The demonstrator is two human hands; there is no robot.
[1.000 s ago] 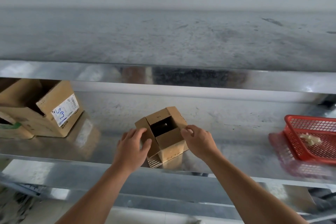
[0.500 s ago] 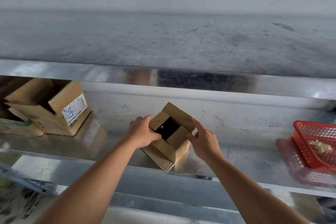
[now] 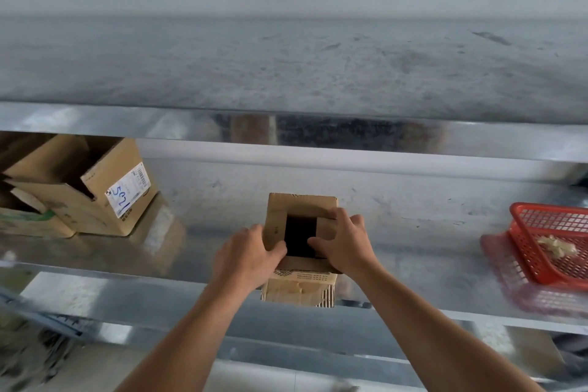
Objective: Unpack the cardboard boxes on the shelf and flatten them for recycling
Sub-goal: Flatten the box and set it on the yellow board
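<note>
Shiny metal shelf (image 3: 413,248) has a small open box (image 3: 299,289) at the front edge, bigger boxes (image 3: 95,200) left, red basket (image 3: 550,242) right.

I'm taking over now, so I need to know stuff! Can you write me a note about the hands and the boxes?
Left hand grips the left flap of the small box; right hand grips its right flap.
It stands at the front edge of the shelf, top open, inside too dark to see.
Left: empty and flatten it, then the labelled box at far left.
</note>
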